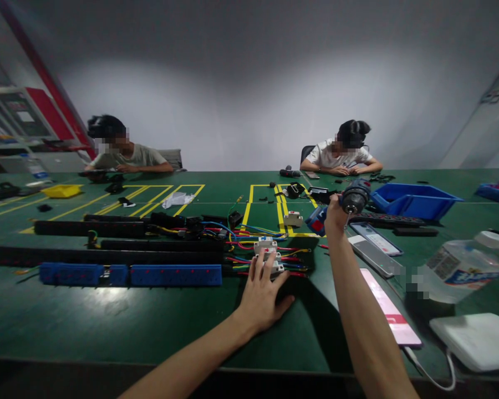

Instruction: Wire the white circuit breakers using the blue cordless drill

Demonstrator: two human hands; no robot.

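We grip a blue-and-black power drill (355, 195) in our right hand (336, 215), fingers wrapped around its handle, above the green tabletop (149, 327), right of centre. Our left hand (261, 302) lies with spread fingers on a row of small white box-shaped plastic breakers (266, 242), between the tabletop's near and far edges. We judge the drill heavy and rigid, best held by its handle; the breakers look light, hard and perhaps slick, best taken by their sides, clear of the thin, bendable coloured wires (293, 259). Toward the right edge, a clear plastic bottle (459, 266) bears a blue-and-white label (478, 278), too blurred for us to read; we make out no brand on the drill.
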